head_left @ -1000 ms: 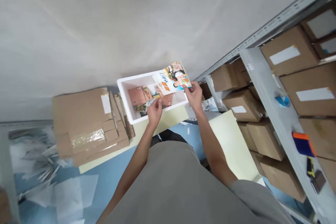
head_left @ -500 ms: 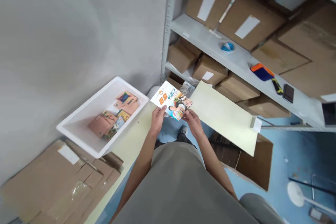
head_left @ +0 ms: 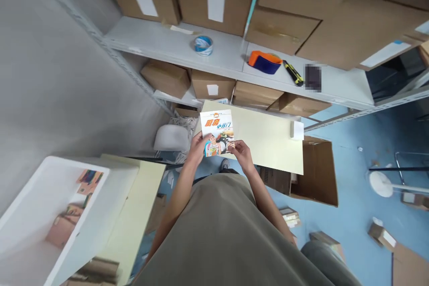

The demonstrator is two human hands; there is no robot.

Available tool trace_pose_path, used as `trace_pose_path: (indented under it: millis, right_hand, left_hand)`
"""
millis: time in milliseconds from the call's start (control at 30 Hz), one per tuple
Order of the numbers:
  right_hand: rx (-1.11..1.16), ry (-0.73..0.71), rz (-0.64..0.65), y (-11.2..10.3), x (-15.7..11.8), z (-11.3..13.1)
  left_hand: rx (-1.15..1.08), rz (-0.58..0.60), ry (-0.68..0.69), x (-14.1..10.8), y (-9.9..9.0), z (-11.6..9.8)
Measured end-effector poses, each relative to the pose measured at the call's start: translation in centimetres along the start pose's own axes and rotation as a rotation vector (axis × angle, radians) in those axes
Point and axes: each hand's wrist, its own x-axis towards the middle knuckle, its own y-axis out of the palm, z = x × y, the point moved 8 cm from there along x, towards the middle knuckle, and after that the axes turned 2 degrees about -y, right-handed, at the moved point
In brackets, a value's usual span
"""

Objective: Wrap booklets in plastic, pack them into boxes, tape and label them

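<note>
I hold a small colourful booklet (head_left: 216, 129) with orange lettering upright in front of me. My left hand (head_left: 198, 148) grips its lower left edge and my right hand (head_left: 241, 153) pinches its lower right corner. Behind the booklet lies a pale yellow tabletop (head_left: 268, 140). The white bin (head_left: 40, 196) with several small booklets in it sits at the lower left, well away from both hands.
A grey shelf (head_left: 187, 51) carries a tape roll (head_left: 203, 45), an orange and blue tape dispenser (head_left: 264, 61) and a yellow knife (head_left: 294, 74), with cardboard boxes above and below. An open carton (head_left: 318, 174) stands on the blue floor at right. A white stool (head_left: 171, 137) is by the wall.
The view has swung right from the white bin to the shelf. The booklet came out from over the bin and both hands now hold it upright before the yellow tabletop.
</note>
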Motion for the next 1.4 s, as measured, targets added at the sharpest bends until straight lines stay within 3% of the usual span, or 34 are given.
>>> trace_pose_path:
  millis: [100, 167, 267, 367, 500, 600, 733, 867, 967, 1067, 1200, 1300, 1400]
  right_hand:
    - [-0.235, -0.103, -0.119, -5.3, 2.3, 1.7]
    - [-0.475, -0.223, -0.210, -7.7, 3.1, 3.8]
    - [-0.686, -0.325, -0.102, -7.5, 3.8, 5.6]
    - [-0.709, -0.294, 0.044, -5.9, 4.3, 5.7]
    - [-0.583, -0.204, -0.034, -6.6, 5.3, 5.5]
    - [-0.438, -0.134, -0.148, -9.0, 6.4, 5.4]
    - [-0.144, -0.097, -0.101, -10.9, 7.4, 5.9]
    - [0.027, -0.034, -0.007, -11.1, 7.4, 6.2]
    - [0.028, -0.015, 0.021, -11.1, 7.3, 5.9]
    - [-0.053, -0.053, 0.013, -11.6, 7.7, 5.6]
    - [-0.207, -0.191, -0.136, -13.0, 8.1, 6.5]
    - [-0.158, -0.168, -0.057, -11.3, 8.1, 6.7]
    - [-0.065, -0.136, 0.015, -8.8, 7.8, 7.1]
  left_hand:
    - [0.043, -0.014, 0.014, 2.5, 4.7, 1.8]
    - [0.089, -0.025, 0.037, 3.5, 7.4, 2.8]
    - [0.192, -0.041, 0.065, 4.0, 10.5, 3.7]
    - [0.243, 0.004, 0.093, 3.7, 13.1, 3.7]
    - [0.271, 0.183, 0.109, 3.1, 15.7, 3.4]
    - [0.336, 0.218, 0.124, 3.6, 15.5, 3.4]
    - [0.350, -0.011, 0.115, 5.4, 11.8, 3.1]
    - [0.189, 0.164, -0.082, 6.0, 11.6, 4.0]
    - [0.143, 0.138, -0.113, 6.0, 11.5, 4.0]
    - [0.156, 0.066, -0.066, 5.9, 11.4, 3.6]
    - [0.242, -0.037, 0.067, 5.8, 11.4, 2.0]
    - [0.349, -0.091, 0.186, 5.1, 12.2, 0.8]
    - [0.435, -0.066, 0.264, 3.8, 14.2, 0.8]
